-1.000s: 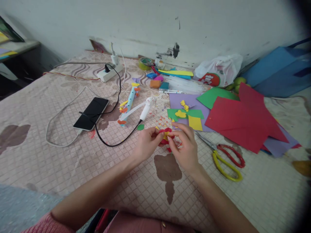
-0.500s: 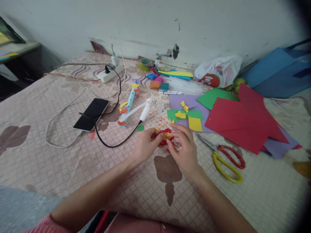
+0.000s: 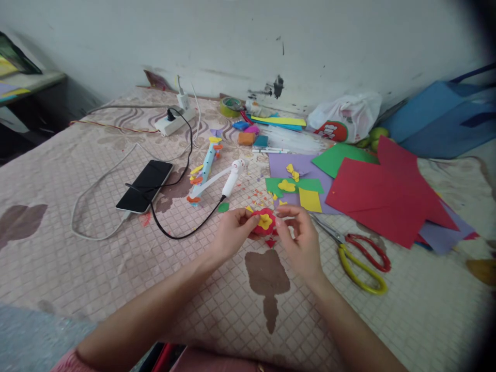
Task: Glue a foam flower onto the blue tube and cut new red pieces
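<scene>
A red paper flower with a smaller yellow flower (image 3: 265, 222) at its centre is held just over the table. My left hand (image 3: 234, 230) pinches its left edge between thumb and fingers. At the flower's right edge, my right hand (image 3: 298, 235) has its thumb and fingertips closed on the red rim. Below the flower lies a small red paper scrap (image 3: 270, 243). To the left of it, a white glue gun (image 3: 232, 178) rests on its stand, near a small green paper leaf (image 3: 223, 207).
Large scissors (image 3: 356, 253) lie right of my right hand. Beyond are red paper sheets (image 3: 380, 201), purple paper (image 3: 279, 163) and a yellow square (image 3: 310, 200). A phone (image 3: 145, 186) with cables lies left. A power strip (image 3: 174, 122) and blue bag (image 3: 437, 121) stand near the wall.
My right fingers have drawn back from the flower's centre to its right edge, so the yellow middle now shows. My left hand keeps its pinch.
</scene>
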Motion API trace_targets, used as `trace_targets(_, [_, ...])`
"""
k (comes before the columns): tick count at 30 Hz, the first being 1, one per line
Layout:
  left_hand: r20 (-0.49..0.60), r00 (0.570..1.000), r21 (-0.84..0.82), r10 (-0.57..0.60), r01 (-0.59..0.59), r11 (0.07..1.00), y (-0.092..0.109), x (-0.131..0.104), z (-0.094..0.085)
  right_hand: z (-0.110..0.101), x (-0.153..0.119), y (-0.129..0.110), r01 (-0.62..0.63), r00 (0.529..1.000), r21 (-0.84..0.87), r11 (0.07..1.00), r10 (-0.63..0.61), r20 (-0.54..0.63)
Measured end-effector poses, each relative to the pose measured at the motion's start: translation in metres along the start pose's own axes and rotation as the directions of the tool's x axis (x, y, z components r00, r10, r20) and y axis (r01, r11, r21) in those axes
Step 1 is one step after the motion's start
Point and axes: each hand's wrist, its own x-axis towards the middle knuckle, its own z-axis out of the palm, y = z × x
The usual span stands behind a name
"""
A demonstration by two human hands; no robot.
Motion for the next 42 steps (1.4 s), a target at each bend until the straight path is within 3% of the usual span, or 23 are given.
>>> trace_targets(3, [0.017, 1.0, 0.0, -0.01, 0.01, 1.0, 0.0, -0.001, 0.0, -0.001, 0.001, 0.004, -0.223, 0.975, 0.231, 0.947, 0.21, 0.079])
trace_targets(7, [0.045, 0.999, 0.013, -0.01, 0.009, 1.0, -0.001, -0.002, 0.001, -0.001, 0.003, 0.008, -0.33, 0.944, 0.356, 0.874, 0.295, 0.151])
trace_targets(16, [0.128, 0.988, -0.013, -0.084, 0.086, 0.996, 0.001, -0.004, 0.003, -0.001, 0.002, 0.006, -0.302, 0.952, 0.297, 0.906, 0.27, 0.145])
trace_targets(28, [0.09, 0.995, 0.058, 0.043, -0.048, 0.997, -0.008, -0.003, 0.003, 0.008, -0.005, 0.003, -0.384, 0.923, 0.423, 0.821, 0.324, 0.209])
trace_targets(42, [0.095, 0.994, 0.041, 0.049, -0.053, 0.998, -0.009, -0.004, 0.004, 0.009, -0.006, 0.006, -0.353, 0.934, 0.401, 0.845, 0.295, 0.201])
